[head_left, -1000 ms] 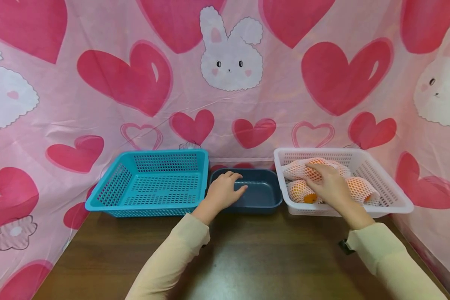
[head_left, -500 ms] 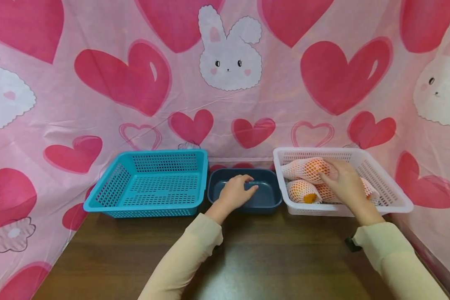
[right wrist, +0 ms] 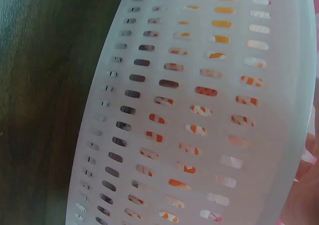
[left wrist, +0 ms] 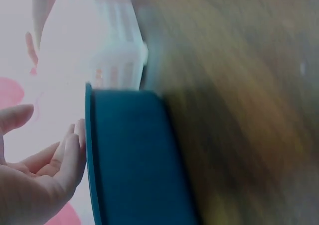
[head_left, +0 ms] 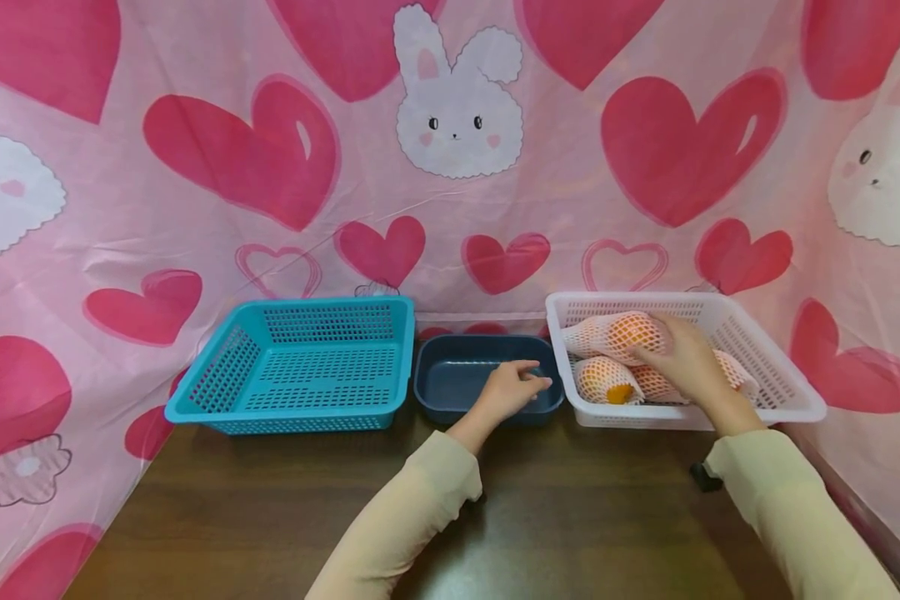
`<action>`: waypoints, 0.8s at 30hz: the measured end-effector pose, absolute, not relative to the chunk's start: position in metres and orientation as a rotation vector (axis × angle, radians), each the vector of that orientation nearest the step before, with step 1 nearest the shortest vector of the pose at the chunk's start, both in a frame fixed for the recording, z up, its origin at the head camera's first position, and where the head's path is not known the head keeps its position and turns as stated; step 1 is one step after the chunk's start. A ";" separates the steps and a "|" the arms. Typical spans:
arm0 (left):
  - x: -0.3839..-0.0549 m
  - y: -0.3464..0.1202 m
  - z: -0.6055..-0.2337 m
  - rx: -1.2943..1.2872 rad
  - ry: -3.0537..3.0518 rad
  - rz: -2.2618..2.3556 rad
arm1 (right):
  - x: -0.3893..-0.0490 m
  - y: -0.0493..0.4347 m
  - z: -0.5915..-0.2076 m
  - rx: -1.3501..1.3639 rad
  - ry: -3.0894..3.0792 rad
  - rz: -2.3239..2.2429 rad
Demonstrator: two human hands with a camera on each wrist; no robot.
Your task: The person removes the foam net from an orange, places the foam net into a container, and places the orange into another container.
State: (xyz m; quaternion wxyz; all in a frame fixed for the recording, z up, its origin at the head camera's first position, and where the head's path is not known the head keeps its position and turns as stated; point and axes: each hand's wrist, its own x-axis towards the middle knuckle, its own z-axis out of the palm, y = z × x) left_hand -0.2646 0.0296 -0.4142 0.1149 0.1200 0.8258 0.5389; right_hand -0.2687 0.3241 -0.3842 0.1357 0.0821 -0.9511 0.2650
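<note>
Pink cloth printed with hearts and rabbits (head_left: 450,208) hangs behind a brown wooden table (head_left: 420,533), where a white basket (head_left: 690,417) stands on the person's right, holding several orange fruits in pale foam nets. An upper netted fruit (head_left: 630,332) lies on top, near the basket's left wall, beside a lower netted fruit (head_left: 604,380) whose bare orange end shows. The right hand (head_left: 682,354) holds the upper one by its right end, thumb and fingers curved round it; how firm the grip is cannot be told, since the basket wall hides most of it from the right wrist. Such fruit should be fairly weighty yet firm, easily bruised, its net springy and apt to slide over the skin, so a wide hold round the full middle would serve better than the loose net tail. The left hand (head_left: 508,390) holds nothing, fingers loosely bent and thumb apart, above the dark tub (head_left: 450,383). Compared with a second ago, it has moved across the tub toward the white basket, and the right hand has drawn back rightward, uncovering more of the upper fruit.
</note>
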 end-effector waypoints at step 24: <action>-0.248 0.074 -0.421 -0.158 1.687 2.161 | -0.290 0.327 -0.381 0.269 -2.940 0.769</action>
